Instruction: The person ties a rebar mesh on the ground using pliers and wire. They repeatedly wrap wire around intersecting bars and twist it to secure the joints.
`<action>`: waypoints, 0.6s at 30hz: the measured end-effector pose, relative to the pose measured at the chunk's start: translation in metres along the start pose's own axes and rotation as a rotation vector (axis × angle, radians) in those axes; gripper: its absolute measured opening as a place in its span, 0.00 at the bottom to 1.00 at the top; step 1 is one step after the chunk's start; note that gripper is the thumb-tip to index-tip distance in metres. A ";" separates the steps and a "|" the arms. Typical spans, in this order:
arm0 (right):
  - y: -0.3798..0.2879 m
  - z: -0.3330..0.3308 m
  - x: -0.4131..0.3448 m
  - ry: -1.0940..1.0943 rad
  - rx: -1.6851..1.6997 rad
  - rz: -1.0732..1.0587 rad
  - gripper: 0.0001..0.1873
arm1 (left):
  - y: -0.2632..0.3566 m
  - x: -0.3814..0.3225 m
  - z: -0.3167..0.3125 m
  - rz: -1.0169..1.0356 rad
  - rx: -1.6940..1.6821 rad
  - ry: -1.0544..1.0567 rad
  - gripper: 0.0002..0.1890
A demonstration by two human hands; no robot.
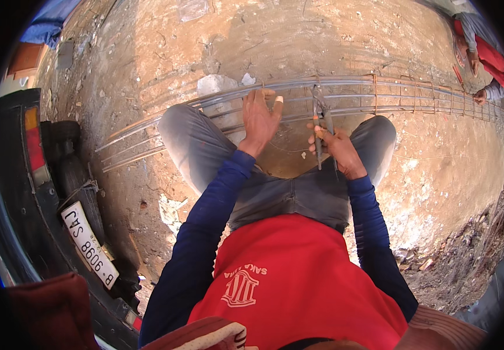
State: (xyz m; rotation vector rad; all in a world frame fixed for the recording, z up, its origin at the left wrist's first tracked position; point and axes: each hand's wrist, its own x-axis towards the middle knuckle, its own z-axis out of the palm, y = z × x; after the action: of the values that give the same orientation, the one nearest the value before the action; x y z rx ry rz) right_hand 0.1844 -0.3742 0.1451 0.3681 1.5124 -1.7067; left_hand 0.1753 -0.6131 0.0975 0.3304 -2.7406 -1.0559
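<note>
Long steel reinforcing bars (pixel 343 96) run across the ground in front of my knees, with rust-brown square stirrups (pixel 375 94) around them on the right. My right hand (pixel 339 151) is closed on the handles of metal pincers (pixel 318 135), which have an orange mark on one handle. Their jaws are at the bars, by a stirrup. My left hand (pixel 260 120) lies over the bars to the left of the pincers, its fingers bent over the upper ones. A white wrap covers its thumb tip. Whether those fingers grip a bar is hidden.
At the far right a co-worker's hand (pixel 480 97) touches the cage, near a red-handled tool (pixel 458 78). A pale stone block (pixel 217 85) sits under the bars. On the left stands a vehicle's rear bumper (pixel 9 183) with a plate. Rubble (pixel 457 258) lies at lower right.
</note>
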 end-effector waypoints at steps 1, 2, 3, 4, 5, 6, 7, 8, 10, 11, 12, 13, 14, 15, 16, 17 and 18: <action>-0.004 0.004 -0.001 0.003 -0.043 0.004 0.21 | 0.015 -0.005 0.002 -0.100 -0.222 -0.093 0.15; -0.007 0.008 -0.002 -0.015 -0.096 -0.022 0.21 | 0.027 -0.010 0.004 -0.171 -0.463 -0.152 0.15; -0.010 0.011 -0.002 -0.013 -0.158 -0.044 0.22 | 0.036 -0.013 0.005 -0.253 -0.514 -0.212 0.16; -0.012 0.014 -0.003 -0.037 -0.219 -0.074 0.22 | 0.041 -0.016 0.007 -0.304 -0.583 -0.244 0.18; -0.013 0.016 -0.004 -0.019 -0.346 -0.092 0.23 | 0.042 -0.019 0.008 -0.347 -0.674 -0.288 0.21; -0.014 0.017 -0.004 -0.024 -0.472 -0.119 0.23 | 0.039 -0.020 0.009 -0.336 -0.536 -0.296 0.21; -0.013 0.018 -0.004 -0.011 -0.599 -0.169 0.24 | 0.035 -0.022 0.010 -0.349 -0.518 -0.332 0.20; -0.013 0.016 -0.005 -0.048 -0.581 -0.141 0.25 | 0.030 -0.023 0.011 -0.369 -0.505 -0.372 0.19; -0.010 0.009 -0.007 -0.088 -0.552 -0.129 0.26 | 0.021 -0.027 0.017 -0.474 -0.608 -0.381 0.17; -0.009 0.003 -0.009 -0.070 -0.485 -0.045 0.27 | 0.017 -0.029 0.020 -0.561 -0.724 -0.345 0.16; -0.008 -0.005 -0.012 -0.053 -0.417 0.040 0.28 | 0.014 -0.030 0.021 -0.686 -0.837 -0.342 0.15; -0.007 -0.014 -0.015 -0.037 -0.348 0.126 0.29 | 0.010 -0.031 0.021 -0.680 -0.858 -0.310 0.14; -0.008 -0.027 -0.018 -0.020 -0.468 0.125 0.30 | 0.006 -0.031 0.018 -0.711 -0.877 -0.312 0.14; -0.009 -0.041 -0.021 -0.003 -0.587 0.122 0.31 | 0.001 -0.030 0.014 -0.741 -0.904 -0.305 0.13; -0.010 -0.054 -0.022 0.013 -0.707 0.118 0.33 | -0.002 -0.029 0.010 -0.743 -0.919 -0.331 0.13; -0.008 -0.066 -0.024 0.105 -0.983 -0.036 0.35 | -0.005 -0.028 0.005 -0.743 -0.943 -0.346 0.14; -0.004 -0.073 -0.025 0.202 -1.253 -0.199 0.37 | -0.007 -0.027 0.001 -0.744 -0.972 -0.357 0.14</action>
State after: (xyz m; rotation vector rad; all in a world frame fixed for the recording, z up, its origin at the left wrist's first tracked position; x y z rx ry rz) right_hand 0.1764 -0.2976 0.1468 -0.2968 2.4707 -0.5740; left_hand 0.2020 -0.6107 0.0894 1.0763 -1.9436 -2.6352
